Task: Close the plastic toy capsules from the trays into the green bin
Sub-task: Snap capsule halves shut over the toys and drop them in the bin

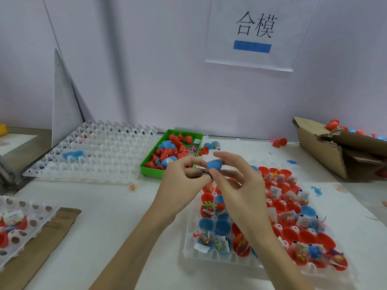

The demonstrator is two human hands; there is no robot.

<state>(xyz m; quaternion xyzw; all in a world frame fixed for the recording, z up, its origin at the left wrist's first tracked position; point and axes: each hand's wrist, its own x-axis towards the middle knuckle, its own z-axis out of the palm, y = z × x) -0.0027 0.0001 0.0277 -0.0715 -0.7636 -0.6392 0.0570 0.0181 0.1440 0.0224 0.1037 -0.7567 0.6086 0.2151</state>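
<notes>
Capsule assembly, head view: the blue capsule half point(214, 164) sits between my two hands, raised above the table just in front of the green bin point(151, 166). I hold it there so the short drop into the bin follows directly once the halves click.

My right hand point(240, 185) pinches the blue half from the right, thumb and forefinger curled onto it, the other fingers loosely bent. My left hand point(184, 181) has its fingers curled in against the mating part; that part is mostly hidden behind the fingers, so I cannot tell its colour or contents. Judgement: the two halves are being aligned, and closure is not yet complete.

The filled tray point(217, 257) lies directly under my right forearm, so each open red or blue half with its toy packet is within short reach. The green bin already holds many red and blue capsules. The emptied tray point(88, 164) is set to the left of the bin, out of the working path. A torn cardboard box point(322, 151) stands at the far right with more capsules on it.
</notes>
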